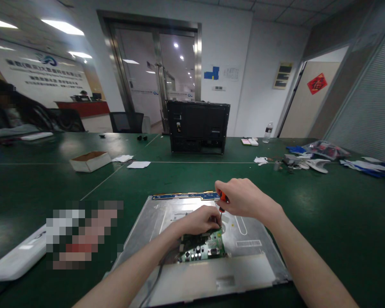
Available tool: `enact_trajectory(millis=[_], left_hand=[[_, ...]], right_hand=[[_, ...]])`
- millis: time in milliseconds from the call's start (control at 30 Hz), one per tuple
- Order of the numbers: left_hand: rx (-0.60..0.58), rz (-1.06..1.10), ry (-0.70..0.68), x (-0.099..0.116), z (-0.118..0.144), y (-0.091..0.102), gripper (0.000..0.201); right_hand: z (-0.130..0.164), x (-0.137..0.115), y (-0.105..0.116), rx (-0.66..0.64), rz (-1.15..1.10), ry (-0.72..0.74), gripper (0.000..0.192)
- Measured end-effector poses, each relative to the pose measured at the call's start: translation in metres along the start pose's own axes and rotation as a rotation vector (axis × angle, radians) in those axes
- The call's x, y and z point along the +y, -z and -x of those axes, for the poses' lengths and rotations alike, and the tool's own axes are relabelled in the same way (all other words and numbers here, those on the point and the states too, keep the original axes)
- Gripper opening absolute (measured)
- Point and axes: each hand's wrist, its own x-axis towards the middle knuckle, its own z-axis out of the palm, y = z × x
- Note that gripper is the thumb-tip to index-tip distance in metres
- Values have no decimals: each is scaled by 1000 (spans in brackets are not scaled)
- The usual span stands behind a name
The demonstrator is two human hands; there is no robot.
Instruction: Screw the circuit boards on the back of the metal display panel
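a flat metal-backed display panel point(250, 239) lies face down on the green surface point(324, 214), which puts its back side up and within easy reach of both hands. a small green circuit board point(202, 249) sits on the panel near its middle, a little toward the person, with connectors along its near edge. the right hand point(244, 197) hovers just above the board's far corner with its fingers closed around the orange handle of a screwdriver point(222, 201); the shaft points almost straight down, so the tip appears to meet the board or the panel at that corner, though the exact contact point is too small to make out. the left hand point(200, 220) rests low on the panel at the board's far edge, its fingers curled and pinched close to the screwdriver's tip, seemingly to steady the tool or the board there; whether they actually hold something small cannot be told. a narrow blue strip point(182, 196) runs along the panel's far edge. well beyond, an upright black monitor housing point(197, 126) stands with its back toward the camera, an open cardboard box point(90, 161) sits to the left, and a water bottle point(268, 131) stands far right. another person sits at the far left edge of the surface, apart from this work.
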Motion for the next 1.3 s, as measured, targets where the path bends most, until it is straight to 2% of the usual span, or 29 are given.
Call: enact_trajectory(millis=[433, 633, 933, 1300], left_hand=[[-12, -12, -17, -3, -1, -1, 14], [-1, 27, -15, -4, -1, -1, 10], [-28, 71, -7, -4, -1, 0, 12], [15, 42, 13, -7, -1, 0, 7]], right_hand=[[-2, -3, 1, -9, 21, -32, 19], [1, 3, 0, -13, -92, 36, 15], [-4, 0, 2, -32, 2, -10, 14], [-3, 1, 1, -20, 11, 1, 15]])
